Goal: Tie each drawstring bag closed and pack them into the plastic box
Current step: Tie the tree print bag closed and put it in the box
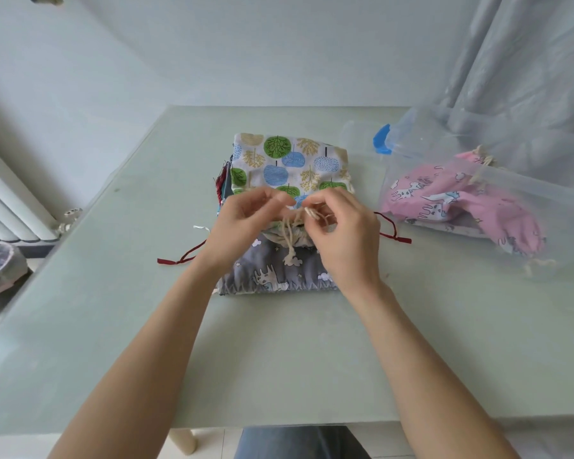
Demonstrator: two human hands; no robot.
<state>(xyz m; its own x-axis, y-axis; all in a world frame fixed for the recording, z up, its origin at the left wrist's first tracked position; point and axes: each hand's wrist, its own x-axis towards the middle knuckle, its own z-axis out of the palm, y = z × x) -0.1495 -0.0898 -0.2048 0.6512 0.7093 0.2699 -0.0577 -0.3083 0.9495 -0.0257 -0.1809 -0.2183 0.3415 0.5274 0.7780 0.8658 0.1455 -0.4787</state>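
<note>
Both hands are up over the middle of the pale green counter [113, 326], and a cream drawstring [290, 240] is being worked between them — the left hand [242, 226] is curled with its fingertips pinching the cord, the right hand [348, 233] is pinching the cord's free end just beside it. The cord is seen hanging down to a knotted tip over a grey drawstring bag [272, 276] with white animal prints. That grey bag is laid at the near end of a stack topped by a tree-print bag [289, 160] — dark red cords [186, 256] are trailed out from the stack on both sides. Off to the right, well apart from the stack, the clear plastic box [527, 200] is tipped on its side, and a pink drawstring bag [461, 200] is lodged inside it.
</note>
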